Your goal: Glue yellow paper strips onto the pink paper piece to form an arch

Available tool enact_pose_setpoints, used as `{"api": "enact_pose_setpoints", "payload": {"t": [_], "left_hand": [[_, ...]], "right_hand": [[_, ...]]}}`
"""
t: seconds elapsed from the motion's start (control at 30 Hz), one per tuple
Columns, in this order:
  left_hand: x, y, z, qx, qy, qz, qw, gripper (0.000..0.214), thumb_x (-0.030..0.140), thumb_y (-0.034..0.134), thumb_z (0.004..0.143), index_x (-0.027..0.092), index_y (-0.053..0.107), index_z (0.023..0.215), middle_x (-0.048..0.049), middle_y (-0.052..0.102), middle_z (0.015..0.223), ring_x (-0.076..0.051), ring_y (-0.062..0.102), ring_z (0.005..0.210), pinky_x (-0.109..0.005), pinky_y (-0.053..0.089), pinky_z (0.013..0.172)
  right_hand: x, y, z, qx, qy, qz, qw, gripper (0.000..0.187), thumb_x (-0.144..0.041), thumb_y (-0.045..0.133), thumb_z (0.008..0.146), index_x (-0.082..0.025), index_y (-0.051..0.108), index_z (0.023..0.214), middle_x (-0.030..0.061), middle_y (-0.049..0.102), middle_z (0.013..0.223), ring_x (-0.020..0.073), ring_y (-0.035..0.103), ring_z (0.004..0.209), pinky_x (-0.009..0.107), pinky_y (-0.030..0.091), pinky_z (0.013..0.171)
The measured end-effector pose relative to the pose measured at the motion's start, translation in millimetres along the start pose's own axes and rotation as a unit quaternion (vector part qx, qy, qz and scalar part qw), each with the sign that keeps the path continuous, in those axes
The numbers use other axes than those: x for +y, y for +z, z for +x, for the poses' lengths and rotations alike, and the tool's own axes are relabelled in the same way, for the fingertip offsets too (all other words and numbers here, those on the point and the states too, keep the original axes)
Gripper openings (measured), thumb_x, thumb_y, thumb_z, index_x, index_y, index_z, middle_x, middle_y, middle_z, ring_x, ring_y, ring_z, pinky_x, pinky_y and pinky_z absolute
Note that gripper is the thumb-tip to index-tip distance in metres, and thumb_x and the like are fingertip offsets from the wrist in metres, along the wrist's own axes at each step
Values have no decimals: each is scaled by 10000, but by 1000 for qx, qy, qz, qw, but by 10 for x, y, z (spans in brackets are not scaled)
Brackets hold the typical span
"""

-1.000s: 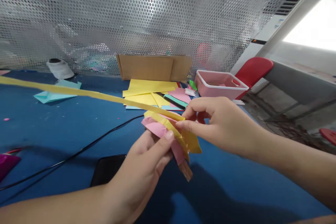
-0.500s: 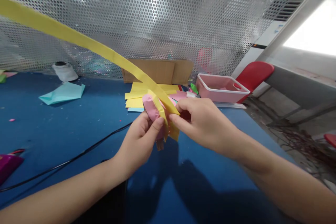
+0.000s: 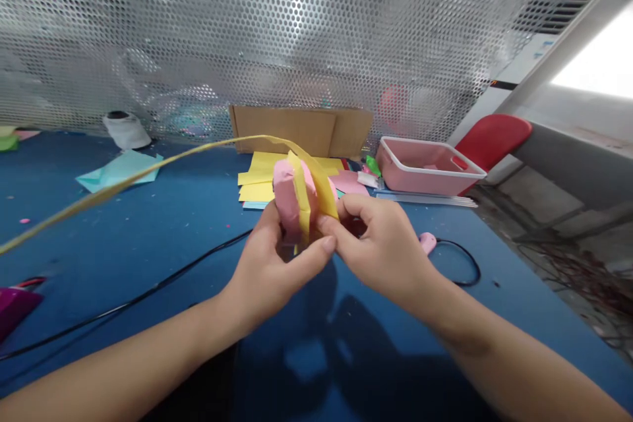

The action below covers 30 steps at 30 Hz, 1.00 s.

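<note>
- Centrally, just above mid-frame, we hold a pink roll (image 3: 287,201) over the blue table (image 3: 148,231).
- Our left hand (image 3: 270,270) closes on the roll from below, thumb pressed across its front.
- Our right hand (image 3: 380,250) pinches the yellow strip (image 3: 123,179) against the roll's right side, fingers closed.
- From the roll's top the strip arcs out to the left edge of the frame, blurred there.
- Behind the roll lie yellow sheets (image 3: 257,181), with cardboard (image 3: 297,128) against the mesh (image 3: 297,26).
- At right of centre sits a pink tray (image 3: 425,168); at upper left, teal paper (image 3: 121,168); a cable (image 3: 148,290) crosses the lower left.
</note>
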<state>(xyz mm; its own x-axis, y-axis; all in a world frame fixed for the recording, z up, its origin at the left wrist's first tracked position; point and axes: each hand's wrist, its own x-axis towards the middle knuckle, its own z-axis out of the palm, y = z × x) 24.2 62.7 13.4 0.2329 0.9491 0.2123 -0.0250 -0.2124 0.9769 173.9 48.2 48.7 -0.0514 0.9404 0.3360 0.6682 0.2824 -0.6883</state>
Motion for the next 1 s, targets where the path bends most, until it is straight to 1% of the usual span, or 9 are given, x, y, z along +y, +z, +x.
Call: {"api": "enact_pose_setpoints", "payload": {"t": [0.1, 0.2, 0.3, 0.37, 0.43, 0.53, 0.77, 0.93, 1.0], "left_hand": [[-37, -57, 42, -2, 26, 58, 998, 458, 382, 830, 600, 184, 536, 890, -6, 599, 830, -145, 546, 721, -257, 459, 602], [-91, -116, 68, -29, 0, 97, 995, 563, 353, 880, 501, 185, 561, 933, -11, 630, 846, -159, 568, 709, -267, 465, 581], [-130, -124, 59, -25, -27, 143, 989, 514, 401, 847, 554, 182, 562, 921, -22, 646, 832, -177, 594, 707, -293, 483, 589], [-138, -104, 44, -18, -17, 180, 983, 464, 423, 821, 578, 181, 550, 867, -6, 623, 772, -158, 567, 653, -281, 462, 555], [-134, -78, 31, -10, 5, 200, 980, 396, 398, 786, 609, 185, 527, 820, 16, 589, 726, -127, 523, 601, -258, 430, 518], [-118, -49, 14, 8, 26, 198, 980, 333, 328, 742, 626, 191, 499, 806, 28, 567, 722, -109, 501, 594, -244, 418, 512], [-81, -42, -31, 40, 9, 160, 986, 435, 360, 809, 573, 196, 474, 796, 40, 528, 705, -109, 494, 593, -251, 424, 517], [-92, -48, -30, 48, 12, 172, 984, 406, 359, 791, 589, 187, 513, 830, 16, 577, 742, -136, 541, 620, -270, 450, 530], [-101, -59, -25, 34, 20, 163, 986, 386, 331, 776, 610, 186, 531, 871, 1, 609, 795, -154, 583, 670, -284, 481, 575]], "right_hand": [[-20, 46, -18, -33, 43, 25, 998, 229, -227, 548, 766, -179, 462, 560, -46, 441, 523, 70, 363, 491, 222, 276, 442], [-12, 48, -19, -69, 68, 22, 995, 225, -234, 538, 764, -177, 476, 556, -48, 433, 505, 70, 353, 483, 225, 255, 435], [14, 23, 3, -111, 75, 10, 991, 200, -238, 503, 763, -169, 543, 580, -33, 474, 510, 78, 371, 485, 232, 247, 437], [28, 8, 19, -128, 70, 2, 989, 188, -241, 496, 749, -165, 569, 593, -27, 494, 515, 79, 379, 479, 234, 244, 433], [33, 8, 26, -125, 58, -4, 991, 181, -245, 497, 735, -167, 553, 582, -32, 484, 515, 76, 377, 478, 231, 246, 434], [27, 37, 16, -100, 49, -11, 994, 164, -234, 499, 721, -172, 513, 569, -44, 447, 515, 71, 358, 489, 227, 247, 445], [5, 92, -34, -37, 34, -9, 999, 149, -230, 509, 699, -179, 483, 562, -53, 390, 514, 77, 332, 503, 238, 234, 460], [-16, 83, -41, -69, 33, -8, 997, 168, -221, 492, 734, -171, 522, 577, -39, 431, 535, 82, 353, 511, 241, 241, 472], [-18, 81, -40, -78, 33, -7, 996, 181, -230, 488, 757, -167, 540, 595, -33, 448, 552, 84, 355, 518, 243, 244, 475]]}}
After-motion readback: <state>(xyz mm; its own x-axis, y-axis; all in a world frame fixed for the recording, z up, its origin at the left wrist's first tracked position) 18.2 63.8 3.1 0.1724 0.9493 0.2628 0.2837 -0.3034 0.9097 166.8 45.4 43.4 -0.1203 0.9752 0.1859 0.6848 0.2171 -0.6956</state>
